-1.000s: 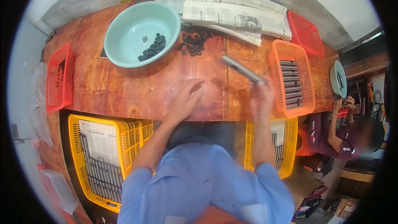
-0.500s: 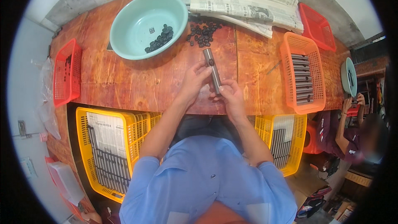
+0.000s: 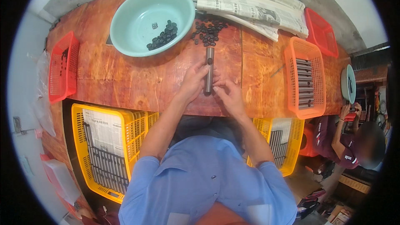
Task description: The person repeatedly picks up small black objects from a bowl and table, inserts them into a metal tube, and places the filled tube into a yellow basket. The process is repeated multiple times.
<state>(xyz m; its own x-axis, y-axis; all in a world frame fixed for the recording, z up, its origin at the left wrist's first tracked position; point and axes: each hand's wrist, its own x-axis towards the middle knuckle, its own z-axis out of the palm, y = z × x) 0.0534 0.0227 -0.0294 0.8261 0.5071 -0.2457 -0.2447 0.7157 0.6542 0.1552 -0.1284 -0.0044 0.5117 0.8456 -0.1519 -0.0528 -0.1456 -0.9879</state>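
Observation:
My left hand [image 3: 195, 81] is closed around a grey metal tube [image 3: 209, 66], its fingertips showing on the tube's far side. The tube points away from me over the table, and a dark oval spot sits near its far end. Beside the tube's near end is my right hand [image 3: 231, 98], thumb and forefinger drawn together against or very close to the tube; anything between them is too small to make out. Small black oval pieces [image 3: 211, 31] lie loose past the far end. More black pieces [image 3: 163, 36] are in a pale green basin [image 3: 121, 43] to the left.
An orange basket [image 3: 318, 68] of tubes stands right, with a red basket [image 3: 334, 43] behind. Folded newspapers [image 3: 246, 0] lie at the back. Another red basket [image 3: 68, 87] is far left. Yellow crates [image 3: 79, 129] of tubes flank me below. A person [image 3: 339, 141] works at far right.
The tube has swung from slanting to nearly straight away from me. My right fingers have shifted from around its near end to beside it. The view has shifted slightly.

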